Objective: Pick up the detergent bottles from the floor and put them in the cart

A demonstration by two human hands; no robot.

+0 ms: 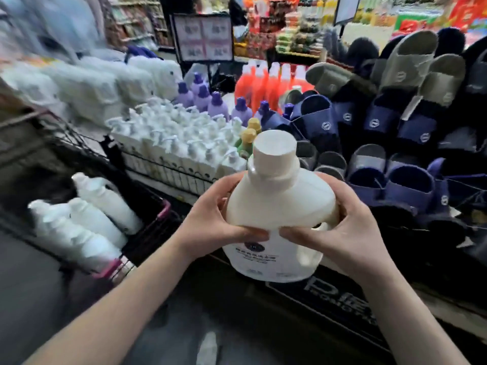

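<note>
Both your forearms come in from the lower corners and meet in the middle of the view. Your left hand curls round the left shoulder of the detergent bottle, fingers behind it and thumb pressed on the front just above the label. Your right hand grips the opposite side by the moulded handle, thumb on the front too; the two thumb tips lie close together.

The bottle is white with a wide white cap. You hold it upright, off the floor, to the right of the cart and not over it. White bottles already lie on their sides in the cart; there seem to be three, though that corner is blurred.

Behind the bottle a wire-fronted stand holds rows of white pump bottles, with purple-capped bottles and orange bottles further back. To the right hang dark blue and grey slippers. A price sign stands at the back of the shop aisle.
</note>
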